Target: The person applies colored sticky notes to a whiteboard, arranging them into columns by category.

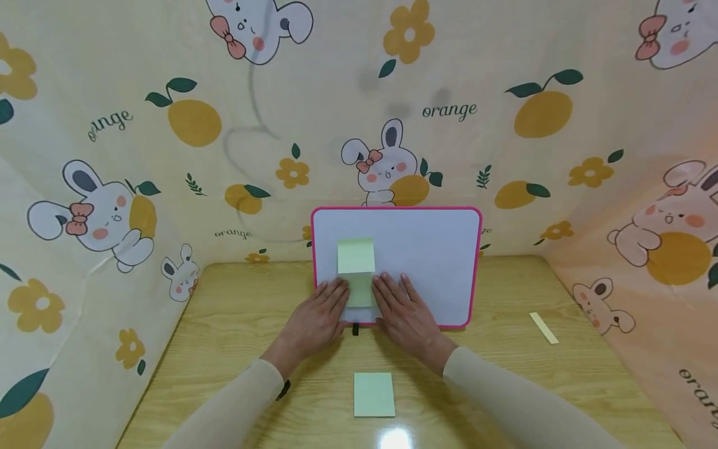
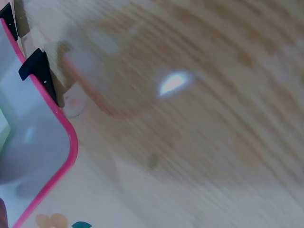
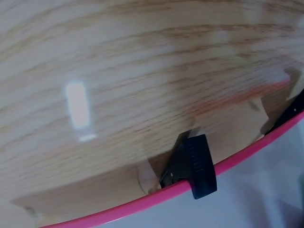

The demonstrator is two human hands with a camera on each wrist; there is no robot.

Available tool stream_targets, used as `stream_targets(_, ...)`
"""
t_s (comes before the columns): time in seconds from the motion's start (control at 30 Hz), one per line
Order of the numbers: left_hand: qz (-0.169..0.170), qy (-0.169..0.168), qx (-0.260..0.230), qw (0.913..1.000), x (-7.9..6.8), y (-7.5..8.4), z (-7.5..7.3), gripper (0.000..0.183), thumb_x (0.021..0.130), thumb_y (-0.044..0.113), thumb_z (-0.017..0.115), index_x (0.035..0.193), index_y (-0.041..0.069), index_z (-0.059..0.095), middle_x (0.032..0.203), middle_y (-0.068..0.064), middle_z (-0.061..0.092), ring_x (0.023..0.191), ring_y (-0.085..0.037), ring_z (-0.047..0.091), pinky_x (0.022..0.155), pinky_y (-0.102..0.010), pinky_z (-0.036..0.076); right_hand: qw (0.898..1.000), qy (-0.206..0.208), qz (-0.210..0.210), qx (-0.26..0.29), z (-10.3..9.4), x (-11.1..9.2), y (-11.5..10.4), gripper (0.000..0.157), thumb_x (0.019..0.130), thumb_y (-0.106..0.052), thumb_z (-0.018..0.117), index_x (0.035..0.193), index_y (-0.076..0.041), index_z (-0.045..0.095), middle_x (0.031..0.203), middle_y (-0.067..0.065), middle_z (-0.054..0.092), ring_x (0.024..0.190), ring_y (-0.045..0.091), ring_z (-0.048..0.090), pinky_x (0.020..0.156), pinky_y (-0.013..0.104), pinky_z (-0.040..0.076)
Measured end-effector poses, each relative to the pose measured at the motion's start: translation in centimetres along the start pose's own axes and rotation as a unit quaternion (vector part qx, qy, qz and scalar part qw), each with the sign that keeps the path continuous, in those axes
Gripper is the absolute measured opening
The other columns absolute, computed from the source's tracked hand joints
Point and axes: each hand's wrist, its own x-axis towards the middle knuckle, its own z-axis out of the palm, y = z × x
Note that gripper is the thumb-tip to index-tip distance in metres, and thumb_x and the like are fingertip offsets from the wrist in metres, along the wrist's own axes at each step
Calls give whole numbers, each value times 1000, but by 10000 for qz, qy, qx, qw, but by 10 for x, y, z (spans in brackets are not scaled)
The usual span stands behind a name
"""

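Note:
A whiteboard (image 1: 426, 268) with a pink rim leans upright against the patterned cloth at the back of the table. Two pale green sticky notes are on its left part: an upper note (image 1: 356, 255) and, directly beneath, a lower note (image 1: 361, 290). The left hand (image 1: 318, 315) lies with its straight fingers at the lower note's left edge. On the opposite edge rest the extended fingers of the right hand (image 1: 408, 318). Neither hand grips anything. A light green square of sticky notes (image 1: 374, 395) lies on the table between the forearms.
Black clips (image 2: 40, 71) sit on the board's rim; one clip (image 3: 190, 166) shows close in the right wrist view. A narrow pale yellow strip (image 1: 543, 328) lies on the wooden table (image 1: 235, 312) at the right. Rabbit-and-orange printed cloth (image 1: 314, 100) encloses the back and sides.

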Motion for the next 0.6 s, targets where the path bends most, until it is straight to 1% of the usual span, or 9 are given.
stream_targets(0.1, -66, 123, -106, 9998, 1, 1, -1, 65, 108, 39, 56, 158, -1, 45, 167, -15, 42, 159, -30, 33, 131, -45, 28, 10000, 49, -28, 20, 0, -1, 0, 78, 105, -48, 60, 163, -2, 35, 172, 13, 31, 162, 28, 25, 132, 54, 23)
stream_targets(0.17, -22, 244, -142, 9996, 4, 2, -2, 64, 107, 37, 56, 158, 0, 45, 166, -15, 42, 159, -29, 34, 132, -44, 28, 10000, 53, -34, 5, 0, 0, -1, 79, 104, -48, 59, 163, -2, 35, 173, 13, 30, 162, 28, 24, 132, 53, 23)
stream_targets(0.27, 112, 292, -157, 9994, 13, 4, -2, 64, 108, 37, 54, 160, 0, 43, 168, -14, 40, 160, -28, 32, 132, -44, 26, 10000, 22, -1, -27, 0, 0, -1, 79, 104, -48, 59, 164, -2, 34, 173, 13, 29, 163, 28, 23, 133, 53, 21)
stream_targets(0.37, 190, 199, -64, 9996, 17, 5, -2, 65, 108, 38, 53, 160, 0, 41, 169, -14, 38, 160, -29, 30, 133, -44, 25, 10000, -23, 25, -12, 0, 0, -2, 80, 104, -48, 59, 164, -2, 33, 174, 13, 28, 163, 27, 21, 133, 53, 20)
stream_targets(0.5, 104, -7, 135, 9999, 13, 4, -1, 66, 108, 40, 54, 160, 2, 42, 169, -13, 37, 160, -28, 30, 133, -43, 25, 10000, -41, 56, -30, 0, 1, -3, 80, 104, -48, 60, 164, -2, 34, 174, 12, 28, 163, 27, 21, 133, 55, 20)
stream_targets(0.6, 63, -23, 139, 9999, 9, 2, 0, 66, 108, 40, 54, 161, 2, 41, 169, -13, 37, 160, -28, 30, 133, -42, 26, 9999, 95, 35, -7, -1, 6, -5, 79, 104, -48, 60, 164, -3, 35, 173, 12, 30, 163, 27, 23, 132, 55, 22)
